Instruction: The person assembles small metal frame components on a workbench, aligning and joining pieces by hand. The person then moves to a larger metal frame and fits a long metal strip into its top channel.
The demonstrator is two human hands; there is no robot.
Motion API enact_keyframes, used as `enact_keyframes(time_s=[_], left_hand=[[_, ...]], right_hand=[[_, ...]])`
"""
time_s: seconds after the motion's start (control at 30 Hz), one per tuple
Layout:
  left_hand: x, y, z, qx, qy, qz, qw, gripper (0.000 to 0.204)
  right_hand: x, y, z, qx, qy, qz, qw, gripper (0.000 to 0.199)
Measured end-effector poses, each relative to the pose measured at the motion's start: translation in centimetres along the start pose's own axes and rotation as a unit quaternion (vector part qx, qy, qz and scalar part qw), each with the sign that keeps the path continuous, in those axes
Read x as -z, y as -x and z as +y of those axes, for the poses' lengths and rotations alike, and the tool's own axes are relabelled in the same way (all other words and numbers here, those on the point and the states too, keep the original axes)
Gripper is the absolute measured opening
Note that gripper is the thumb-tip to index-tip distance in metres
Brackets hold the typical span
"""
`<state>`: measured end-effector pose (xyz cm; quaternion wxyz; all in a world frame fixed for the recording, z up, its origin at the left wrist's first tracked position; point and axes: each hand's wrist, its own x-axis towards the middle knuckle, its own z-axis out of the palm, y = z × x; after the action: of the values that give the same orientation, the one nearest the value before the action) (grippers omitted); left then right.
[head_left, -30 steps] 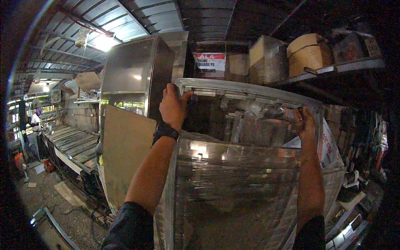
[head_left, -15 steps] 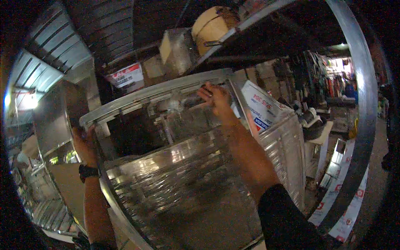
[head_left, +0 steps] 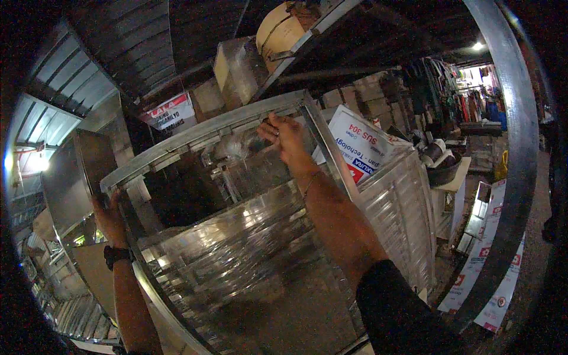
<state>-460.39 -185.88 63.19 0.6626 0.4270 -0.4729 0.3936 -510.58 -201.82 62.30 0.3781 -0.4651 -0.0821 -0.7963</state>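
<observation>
A large rectangular metal frame (head_left: pixel 207 128) leans at a slant before me, close to a big stack wrapped in clear film (head_left: pixel 236 236). At its upper left corner my left hand (head_left: pixel 110 220), with a dark watch at the wrist, grips the left upright; part of the fingers is hidden. Just under the frame's top bar, toward its right end, I hold my right hand (head_left: pixel 284 141) raised. Its fingers point left and are partly bent and apart, with no object visible in them. A ring shows on one finger.
Right of the frame, a white printed sheet (head_left: pixel 361 145) tops another wrapped stack (head_left: pixel 396 219). A curved-looking metal post (head_left: pixel 515 118) rises at the right. Overhead, a shelf beam (head_left: pixel 307 44) carries a yellowish round container (head_left: pixel 278 32) and a box (head_left: pixel 239 71). Metal cabinets (head_left: pixel 74 177) stand left.
The frame and both hands appear a little farther left in the picture, as does much of the background. My right hand stays near the top bar, its fingers slightly more bent.
</observation>
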Motion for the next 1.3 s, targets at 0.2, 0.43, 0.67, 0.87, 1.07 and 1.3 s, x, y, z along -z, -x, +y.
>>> enact_keyframes(time_s=[0.2, 0.43, 0.67, 0.87, 1.07, 1.3], left_hand=[[-0.1, 0.1, -0.8, -0.002, 0.003, -0.004, 1.000, 0.056], [-0.2, -0.2, -1.6, 0.006, 0.000, -0.017, 1.000, 0.055], [-0.5, 0.2, -2.7, 0.013, 0.060, -0.027, 0.998, 0.052], [-0.6, 0.2, -3.1, -0.032, 0.025, -0.015, 0.999, 0.057], [-0.7, 0.4, -2.5, -0.038, -0.016, 0.021, 0.999, 0.062], [-0.1, 0.7, -1.0, -0.019, -0.002, 0.014, 1.000, 0.059]], right_hand=[[-0.3, 0.6, -0.6, -0.051, 0.007, 0.032, 0.998, 0.037], [-1.4, 1.4, -1.3, -0.077, 0.049, 0.058, 0.994, 0.034], [-1.1, 0.9, -0.5, -0.050, 0.033, 0.044, 0.997, 0.038], [-1.4, 2.1, -0.9, -0.049, 0.047, 0.005, 0.998, 0.034], [-2.7, 2.9, 0.0, -0.063, 0.020, 0.044, 0.997, 0.032], [-4.4, 3.6, 0.8, -0.012, -0.031, 0.095, 0.995, 0.035]])
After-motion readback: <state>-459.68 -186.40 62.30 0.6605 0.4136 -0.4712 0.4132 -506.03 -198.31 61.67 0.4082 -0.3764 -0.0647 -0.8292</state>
